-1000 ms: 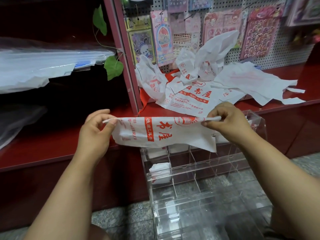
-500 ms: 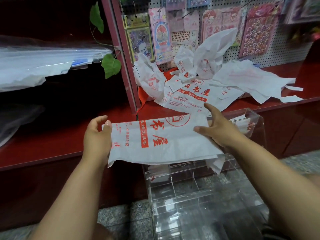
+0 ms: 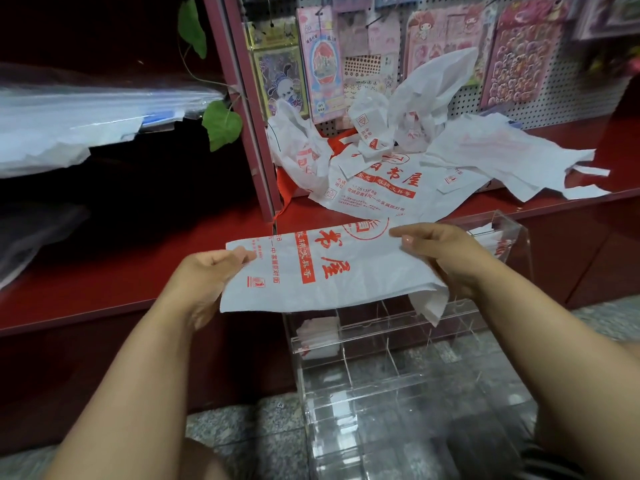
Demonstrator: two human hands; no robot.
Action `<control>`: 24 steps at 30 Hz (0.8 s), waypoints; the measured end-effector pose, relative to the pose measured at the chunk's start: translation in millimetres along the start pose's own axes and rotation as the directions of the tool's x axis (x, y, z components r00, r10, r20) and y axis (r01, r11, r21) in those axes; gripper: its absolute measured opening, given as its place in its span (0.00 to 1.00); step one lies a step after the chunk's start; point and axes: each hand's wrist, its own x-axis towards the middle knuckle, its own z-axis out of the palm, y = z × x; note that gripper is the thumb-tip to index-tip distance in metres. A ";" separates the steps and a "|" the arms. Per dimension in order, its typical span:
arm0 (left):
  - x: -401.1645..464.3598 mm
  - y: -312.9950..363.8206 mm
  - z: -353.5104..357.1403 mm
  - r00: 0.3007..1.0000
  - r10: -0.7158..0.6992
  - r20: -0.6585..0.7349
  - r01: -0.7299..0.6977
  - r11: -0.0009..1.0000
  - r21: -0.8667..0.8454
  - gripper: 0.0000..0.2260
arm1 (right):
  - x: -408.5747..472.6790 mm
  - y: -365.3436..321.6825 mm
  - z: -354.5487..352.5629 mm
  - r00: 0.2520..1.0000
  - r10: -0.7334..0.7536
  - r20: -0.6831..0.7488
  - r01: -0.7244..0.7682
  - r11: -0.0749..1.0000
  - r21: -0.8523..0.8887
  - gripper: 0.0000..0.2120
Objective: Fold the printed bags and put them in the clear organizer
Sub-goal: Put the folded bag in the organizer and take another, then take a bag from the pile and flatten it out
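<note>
- A printed bag (image 3: 332, 268), thin white crinkled plastic with red characters, is lying nearly flat in the air above the clear organizer (image 3: 398, 375), its long axis running left to right; the printed characters are reading sideways, and a loose corner is hanging down at its right end.
- The left hand (image 3: 204, 275) is pinching the bag's left edge, thumb on top; that grip is pressed together on the plastic.
- The right hand (image 3: 446, 251) is holding the right end, fingers curled over the top of the bag.
- The organizer, clear hard acrylic split into square compartments, is standing against the red shelf (image 3: 104, 268); one folded bag (image 3: 317, 332) is sitting in a left compartment.
- A heap of loose bags (image 3: 398, 168), too tangled to count, is lying on the shelf behind.
</note>
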 end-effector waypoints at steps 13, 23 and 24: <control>4.1 0.3 -15.0 0.996 0.050 0.070 -0.054 0.997 0.060 0.16 | -1.0 1.6 -5.8 0.981 -0.195 -0.017 0.170 0.893 -0.417 0.20; 3.7 4.4 -16.4 0.972 0.234 -0.039 -0.197 0.887 0.417 0.08 | 5.8 4.6 -3.7 0.961 -0.265 -0.080 0.180 0.818 -0.546 0.08; 2.3 5.8 -16.0 0.963 0.266 -0.043 -0.220 0.867 0.447 0.06 | 6.5 4.6 -3.4 0.962 -0.265 -0.069 0.176 0.791 -0.586 0.06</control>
